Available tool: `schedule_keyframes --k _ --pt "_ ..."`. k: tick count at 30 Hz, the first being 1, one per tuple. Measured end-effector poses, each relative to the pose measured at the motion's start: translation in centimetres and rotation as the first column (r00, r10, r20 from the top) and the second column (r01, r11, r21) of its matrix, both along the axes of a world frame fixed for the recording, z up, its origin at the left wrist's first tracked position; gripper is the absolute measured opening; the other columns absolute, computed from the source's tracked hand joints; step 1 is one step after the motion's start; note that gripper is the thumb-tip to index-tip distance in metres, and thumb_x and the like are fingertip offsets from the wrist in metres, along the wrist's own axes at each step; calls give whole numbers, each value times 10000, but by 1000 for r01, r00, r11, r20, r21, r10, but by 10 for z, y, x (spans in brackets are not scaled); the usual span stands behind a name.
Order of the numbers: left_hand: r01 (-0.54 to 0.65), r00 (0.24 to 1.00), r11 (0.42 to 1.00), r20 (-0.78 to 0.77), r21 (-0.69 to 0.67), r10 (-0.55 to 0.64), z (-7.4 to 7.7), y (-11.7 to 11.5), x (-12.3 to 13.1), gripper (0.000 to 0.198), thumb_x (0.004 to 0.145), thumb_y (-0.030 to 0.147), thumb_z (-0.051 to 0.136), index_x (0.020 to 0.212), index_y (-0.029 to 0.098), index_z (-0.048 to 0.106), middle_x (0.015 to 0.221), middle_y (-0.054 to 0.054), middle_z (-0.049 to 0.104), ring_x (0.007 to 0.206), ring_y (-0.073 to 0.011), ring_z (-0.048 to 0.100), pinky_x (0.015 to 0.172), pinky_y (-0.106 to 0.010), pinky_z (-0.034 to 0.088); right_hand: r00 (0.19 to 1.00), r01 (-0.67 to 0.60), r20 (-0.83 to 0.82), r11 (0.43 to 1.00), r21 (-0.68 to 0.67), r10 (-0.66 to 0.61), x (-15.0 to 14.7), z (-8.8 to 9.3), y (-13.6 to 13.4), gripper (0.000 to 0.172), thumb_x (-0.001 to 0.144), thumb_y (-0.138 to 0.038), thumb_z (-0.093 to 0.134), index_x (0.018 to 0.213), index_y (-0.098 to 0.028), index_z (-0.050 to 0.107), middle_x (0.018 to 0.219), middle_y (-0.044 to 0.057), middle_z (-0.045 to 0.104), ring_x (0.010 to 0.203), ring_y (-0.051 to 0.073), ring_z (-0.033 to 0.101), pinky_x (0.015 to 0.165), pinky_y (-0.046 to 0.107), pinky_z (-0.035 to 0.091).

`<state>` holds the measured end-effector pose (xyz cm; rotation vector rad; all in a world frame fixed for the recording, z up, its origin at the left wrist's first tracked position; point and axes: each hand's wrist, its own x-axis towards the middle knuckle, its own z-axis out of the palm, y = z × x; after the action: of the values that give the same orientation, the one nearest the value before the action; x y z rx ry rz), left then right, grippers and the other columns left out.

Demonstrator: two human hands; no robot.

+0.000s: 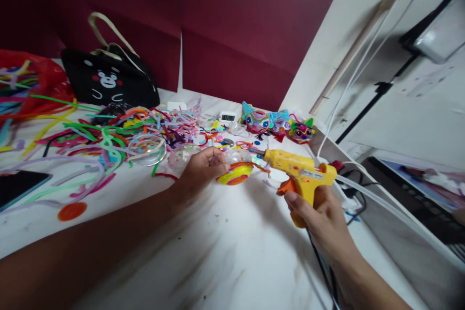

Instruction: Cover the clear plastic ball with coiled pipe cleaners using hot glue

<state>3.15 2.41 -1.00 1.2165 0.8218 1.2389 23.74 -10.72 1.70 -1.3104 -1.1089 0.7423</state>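
Note:
My left hand point(201, 169) is closed on a clear plastic ball point(235, 157) whose lower side is covered with yellow, orange and pink pipe cleaner. A loose orange pipe cleaner end point(262, 168) sticks out from it to the right. In my right hand point(321, 213) is a yellow hot glue gun point(296, 164), gripped by its handle, with the thumb near the orange trigger point(286, 187). The gun's nozzle points left, close to the ball's upper right side; whether they touch, I cannot tell. Both are held above the white marbled table point(218, 252).
Many coloured pipe cleaners point(152, 126) lie heaped at the left and middle. Behind them stands a black bag point(109, 77). Decorated balls point(257, 121) and a small digital clock point(228, 116) sit at the back. A phone-like device point(22, 186) lies left; cables point(378, 203) run along the right.

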Motion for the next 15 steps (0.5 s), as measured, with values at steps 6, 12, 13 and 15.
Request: schedule_keyframes --k 6,12,13,15 --pt "21 999 1000 -32 -13 -22 -1 -1 1 257 546 258 801 672 179 592 598 71 435 549 -93 385 531 -232 274 987 -70 143 998 3 68 9 -14 0 311 853 -432 728 1026 -196 621 763 11 650 520 93 495 425 202 407" --pt "-4 997 1000 -74 31 6 -1 -1 -1 220 569 247 780 689 188 605 596 65 442 563 -104 381 540 -242 276 974 -109 205 993 46 98 11 -22 -3 267 879 -372 715 1080 -222 626 920 58 732 608 136 603 502 239 483" --pt "-8 995 999 -99 48 13 0 -1 -2 222 575 246 780 694 190 601 597 67 444 567 -105 383 539 -241 276 973 -107 213 993 50 94 10 -24 -4 266 878 -370 716 1080 -224 622 926 60 737 608 141 610 492 240 478" --pt "-18 988 996 -150 92 32 1 -2 -3 232 585 249 781 706 193 592 604 66 457 577 -109 395 543 -238 286 969 -109 229 993 46 95 11 -25 -4 258 882 -362 715 1078 -227 617 932 60 741 628 152 630 480 241 473"
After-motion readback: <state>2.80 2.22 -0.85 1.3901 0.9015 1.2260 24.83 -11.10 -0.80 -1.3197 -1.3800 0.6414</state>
